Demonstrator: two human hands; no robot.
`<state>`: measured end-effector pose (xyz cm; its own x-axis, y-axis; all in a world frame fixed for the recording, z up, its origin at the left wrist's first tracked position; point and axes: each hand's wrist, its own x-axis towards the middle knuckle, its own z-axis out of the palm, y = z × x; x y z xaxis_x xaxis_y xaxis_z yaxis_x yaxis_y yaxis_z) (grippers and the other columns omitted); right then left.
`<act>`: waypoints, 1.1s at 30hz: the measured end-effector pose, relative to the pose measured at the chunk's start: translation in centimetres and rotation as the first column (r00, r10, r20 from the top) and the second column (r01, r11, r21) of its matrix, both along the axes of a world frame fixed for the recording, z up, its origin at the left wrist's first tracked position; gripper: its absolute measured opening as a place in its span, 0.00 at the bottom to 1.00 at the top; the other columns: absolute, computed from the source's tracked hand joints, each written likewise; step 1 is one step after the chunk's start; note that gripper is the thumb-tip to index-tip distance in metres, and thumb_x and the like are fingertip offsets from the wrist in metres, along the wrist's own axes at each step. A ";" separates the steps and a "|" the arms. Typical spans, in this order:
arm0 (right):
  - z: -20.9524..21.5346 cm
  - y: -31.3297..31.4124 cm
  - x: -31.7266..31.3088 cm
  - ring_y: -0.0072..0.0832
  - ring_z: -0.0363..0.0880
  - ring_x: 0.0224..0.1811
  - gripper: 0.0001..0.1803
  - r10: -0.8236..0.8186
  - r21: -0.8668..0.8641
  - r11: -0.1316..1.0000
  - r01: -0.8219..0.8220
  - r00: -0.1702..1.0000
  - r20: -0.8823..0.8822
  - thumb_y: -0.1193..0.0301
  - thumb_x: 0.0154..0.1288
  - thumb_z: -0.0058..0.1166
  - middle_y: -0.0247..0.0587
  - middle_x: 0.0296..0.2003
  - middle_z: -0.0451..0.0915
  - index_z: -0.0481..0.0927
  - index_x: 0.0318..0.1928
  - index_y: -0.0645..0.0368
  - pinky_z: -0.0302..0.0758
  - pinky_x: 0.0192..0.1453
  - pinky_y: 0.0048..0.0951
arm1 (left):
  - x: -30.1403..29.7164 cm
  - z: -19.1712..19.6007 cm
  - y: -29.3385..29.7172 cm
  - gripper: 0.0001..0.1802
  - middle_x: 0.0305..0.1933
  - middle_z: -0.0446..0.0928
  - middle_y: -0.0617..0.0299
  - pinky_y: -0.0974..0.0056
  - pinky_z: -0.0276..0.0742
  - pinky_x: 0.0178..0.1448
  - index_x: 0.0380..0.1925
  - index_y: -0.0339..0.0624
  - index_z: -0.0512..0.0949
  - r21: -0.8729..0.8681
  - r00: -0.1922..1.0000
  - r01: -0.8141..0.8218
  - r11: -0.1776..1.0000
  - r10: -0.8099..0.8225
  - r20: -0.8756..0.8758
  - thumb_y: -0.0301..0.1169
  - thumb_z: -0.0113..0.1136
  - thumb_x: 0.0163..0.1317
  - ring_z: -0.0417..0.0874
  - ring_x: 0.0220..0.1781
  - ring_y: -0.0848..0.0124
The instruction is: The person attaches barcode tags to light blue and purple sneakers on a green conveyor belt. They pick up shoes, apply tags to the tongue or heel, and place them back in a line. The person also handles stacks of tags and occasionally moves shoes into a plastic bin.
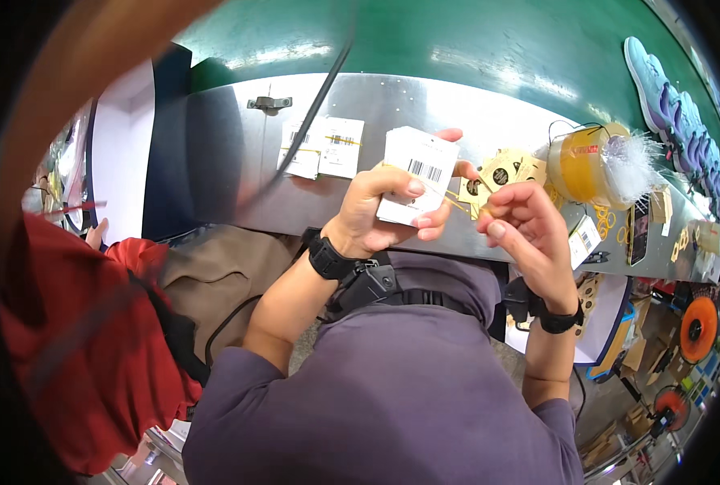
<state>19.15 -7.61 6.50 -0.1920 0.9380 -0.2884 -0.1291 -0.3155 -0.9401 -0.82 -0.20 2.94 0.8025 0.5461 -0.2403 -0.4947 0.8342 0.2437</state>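
Note:
My left hand (pixel 366 210) grips a stack of white barcode tags (pixel 419 166) above the metal table edge, thumb across the front and fingers behind. Close on its right, my right hand (pixel 536 234) has thumb and fingertips pinched on a thin yellow rubber band (pixel 457 202). The band stretches between those fingertips and the stack; how far it wraps around the tags is hidden. Behind my right hand lie tan cards with dark round prints (pixel 501 172). On the table left of my hands rest two bundles of white tags (pixel 341 148), crossed by yellow bands.
A yellow tape roll (pixel 576 166) with clear plastic fasteners stands at the right. Near it are loose rubber bands (pixel 605 224), a white tag (pixel 584 242) and a phone (pixel 639 232). Blue shoes (pixel 659 93) line the far right. A person in red (pixel 93 347) is at my left.

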 end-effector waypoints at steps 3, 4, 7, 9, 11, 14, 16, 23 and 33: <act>-0.8 0.8 -0.4 0.31 0.78 0.42 0.21 -0.104 0.362 0.929 -0.079 0.882 0.459 0.77 0.52 0.61 0.42 0.40 0.78 0.70 0.48 0.63 0.73 0.47 0.27 | -0.2 -1.1 -0.1 0.46 0.57 0.65 0.43 0.63 0.71 0.23 0.66 0.38 0.49 -0.021 0.998 0.021 1.000 -0.020 0.060 0.30 0.54 0.43 0.72 0.19 0.65; -0.6 1.2 -0.6 0.33 0.77 0.44 0.23 -0.141 0.443 0.887 -0.129 0.839 0.526 0.76 0.50 0.63 0.43 0.41 0.77 0.70 0.48 0.63 0.72 0.49 0.29 | -0.3 -1.3 -0.3 0.43 0.56 0.66 0.43 0.62 0.72 0.24 0.65 0.38 0.50 -0.017 1.000 0.011 1.000 -0.011 0.008 0.29 0.52 0.45 0.73 0.21 0.64; -0.4 2.0 -1.8 0.43 0.70 0.54 0.38 -0.180 0.567 0.778 -0.272 0.768 0.615 0.70 0.37 0.70 0.49 0.49 0.73 0.69 0.53 0.61 0.68 0.57 0.39 | 0.3 -2.2 -0.9 0.31 0.49 0.72 0.46 0.61 0.76 0.29 0.59 0.35 0.59 0.055 0.984 -0.005 0.998 0.015 -0.178 0.26 0.51 0.52 0.78 0.28 0.63; -1.2 2.2 -3.2 0.45 0.69 0.55 0.42 -0.170 0.530 0.774 -0.345 0.693 0.700 0.70 0.35 0.70 0.50 0.52 0.71 0.66 0.56 0.60 0.68 0.58 0.41 | 0.3 -2.3 -1.4 0.20 0.42 0.76 0.55 0.64 0.76 0.37 0.48 0.35 0.69 0.061 0.951 0.158 0.986 -0.135 -0.277 0.26 0.52 0.53 0.78 0.35 0.69; -1.8 2.3 -3.3 0.48 0.68 0.56 0.48 -0.086 0.493 0.770 -0.405 0.700 0.709 0.70 0.34 0.70 0.51 0.55 0.67 0.61 0.60 0.59 0.68 0.58 0.41 | 0.2 -3.4 -1.8 0.16 0.42 0.76 0.58 0.65 0.76 0.44 0.46 0.37 0.71 0.019 0.948 0.176 0.984 -0.164 -0.274 0.25 0.53 0.55 0.79 0.42 0.72; -2.7 2.4 -3.9 0.48 0.69 0.54 0.46 -0.114 0.513 0.770 -0.380 0.709 0.696 0.71 0.35 0.69 0.51 0.52 0.68 0.62 0.60 0.60 0.68 0.56 0.40 | 0.1 -3.6 -1.9 0.15 0.43 0.77 0.58 0.64 0.76 0.46 0.46 0.36 0.71 -0.025 0.966 0.076 0.997 -0.079 -0.247 0.26 0.52 0.57 0.79 0.43 0.71; -2.7 2.7 -4.5 0.48 0.68 0.54 0.46 -0.077 0.483 0.789 -0.379 0.719 0.690 0.70 0.36 0.69 0.51 0.52 0.69 0.62 0.60 0.59 0.69 0.56 0.40 | -0.3 -3.3 -1.7 0.14 0.41 0.77 0.58 0.64 0.77 0.45 0.45 0.37 0.71 -0.025 0.962 0.029 0.999 -0.035 -0.271 0.28 0.52 0.59 0.79 0.42 0.70; -4.0 5.2 -6.3 0.49 0.69 0.52 0.46 -0.268 0.602 0.762 -0.238 0.730 0.628 0.70 0.38 0.67 0.54 0.51 0.68 0.59 0.60 0.65 0.69 0.54 0.39 | -2.9 -1.6 -0.1 0.24 0.55 0.68 0.54 0.66 0.64 0.61 0.57 0.33 0.63 0.729 0.608 -0.179 0.661 0.657 -0.446 0.27 0.53 0.61 0.70 0.56 0.72; -3.4 6.2 -8.4 0.41 0.61 0.63 0.41 -0.410 0.652 0.681 -0.333 0.563 0.717 0.54 0.45 0.64 0.49 0.56 0.67 0.67 0.57 0.63 0.56 0.65 0.50 | -6.5 1.3 4.0 0.15 0.52 0.71 0.55 0.61 0.67 0.56 0.50 0.33 0.68 0.863 0.364 -0.247 0.441 0.868 -0.339 0.26 0.48 0.63 0.73 0.50 0.68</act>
